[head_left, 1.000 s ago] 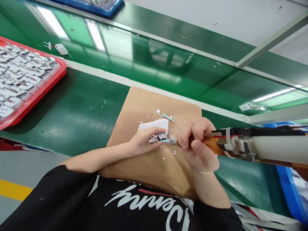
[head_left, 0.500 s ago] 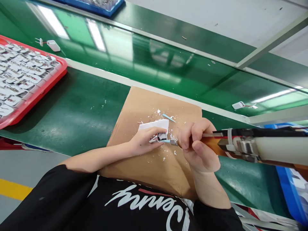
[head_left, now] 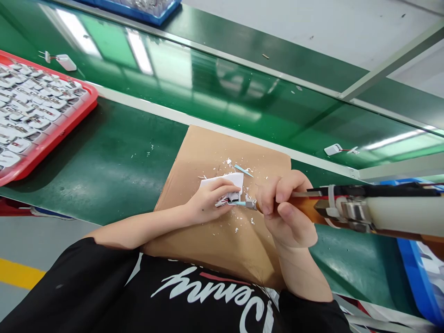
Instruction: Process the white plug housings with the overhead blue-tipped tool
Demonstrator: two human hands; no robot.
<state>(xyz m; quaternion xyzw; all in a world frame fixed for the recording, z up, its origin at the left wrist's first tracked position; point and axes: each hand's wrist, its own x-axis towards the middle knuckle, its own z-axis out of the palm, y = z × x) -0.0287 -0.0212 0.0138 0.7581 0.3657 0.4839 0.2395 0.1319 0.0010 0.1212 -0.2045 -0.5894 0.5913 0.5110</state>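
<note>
My left hand [head_left: 211, 200] grips a small white plastic housing [head_left: 237, 196] with a dark inside and thin wires, its fingers wrapped over the top. Under that hand lies a flat white piece [head_left: 234, 177]. My right hand [head_left: 286, 206] is closed round an orange-brown handheld tool [head_left: 302, 203], which has a metal collar [head_left: 250, 204] at its front. From the collar a pale blue tip [head_left: 240, 203] reaches to the housing's near edge; whether it enters cannot be made out. Around them, white shavings [head_left: 252, 221] and a loose pale blue strip [head_left: 243, 170] lie on brown cardboard [head_left: 208, 143].
A red tray [head_left: 90, 95] full of white plug parts stands at left. Beyond the pale rail, a green belt [head_left: 173, 99] carries white units with wires, one at upper left [head_left: 65, 62] and another at right [head_left: 333, 149]. Blue trays [head_left: 414, 282] stand at right.
Both white units on the green belt have shifted left. My hands, the tool and the housing stay nearly in place, with only slight movement at the housing.
</note>
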